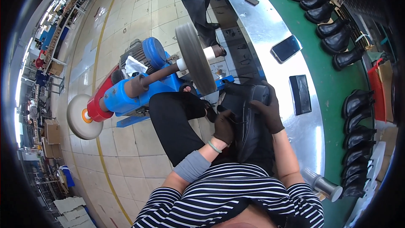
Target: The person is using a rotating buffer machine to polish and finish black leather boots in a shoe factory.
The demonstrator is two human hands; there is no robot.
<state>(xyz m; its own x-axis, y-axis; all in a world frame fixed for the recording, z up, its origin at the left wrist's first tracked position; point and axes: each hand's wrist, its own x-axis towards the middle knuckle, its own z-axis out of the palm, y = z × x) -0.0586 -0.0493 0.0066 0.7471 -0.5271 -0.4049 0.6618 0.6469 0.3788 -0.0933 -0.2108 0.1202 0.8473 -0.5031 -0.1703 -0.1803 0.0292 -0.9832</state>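
Note:
A black leather boot [248,133] lies over my lap, its sole edge turned partly upward. My right hand [270,109], in a dark brown glove, grips the boot's upper end from the right, thumb across the sole edge. On the opposite side my left hand [224,127], gloved alike, is closed against the boot's upper; its fingertips are partly hidden. Just beyond the boot stands a blue and red buffing machine [126,95]. Its dark grey wheel [195,59] is the part closest to my hands.
To my right runs a metal bench [310,133] with a phone [287,49] and a black rectangular case [300,95]. Black boots [335,36] line the green surface [325,80] beyond. A pale wheel [80,118] sits at the machine's left end. A person [196,4] stands ahead.

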